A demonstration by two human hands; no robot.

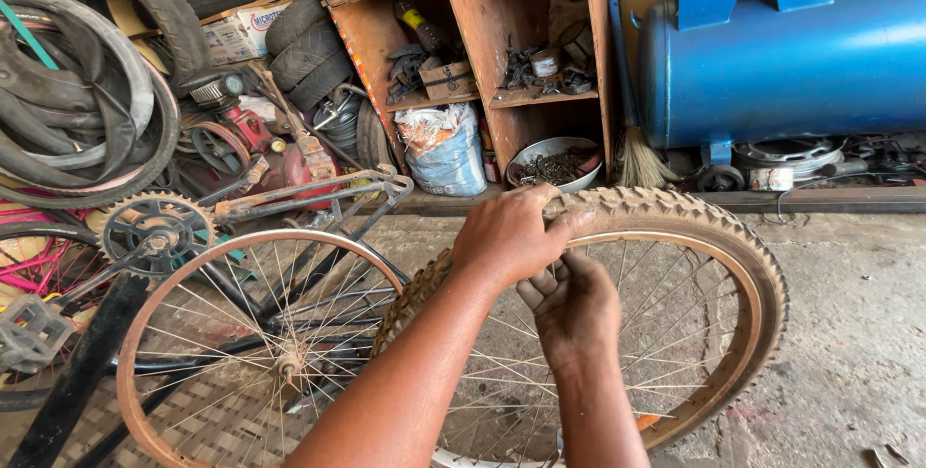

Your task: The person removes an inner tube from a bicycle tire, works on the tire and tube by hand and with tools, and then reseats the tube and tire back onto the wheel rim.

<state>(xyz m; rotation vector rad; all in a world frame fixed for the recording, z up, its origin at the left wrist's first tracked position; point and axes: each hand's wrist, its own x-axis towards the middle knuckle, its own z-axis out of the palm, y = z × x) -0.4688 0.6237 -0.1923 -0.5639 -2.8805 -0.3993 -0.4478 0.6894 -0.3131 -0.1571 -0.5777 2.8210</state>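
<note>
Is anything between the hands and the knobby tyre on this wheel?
Nothing visible. The left hand already grips the knobby tyre at the rim's top, and the right hand sits just beneath it against the spokes.

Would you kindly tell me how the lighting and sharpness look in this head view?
Head view: soft, even daylight; both hands on the knobbly brown bicycle tyre are sharp; mild glare on the blue metal tank; the wooden shelf compartments lie in shade; edges bend slightly.
</note>
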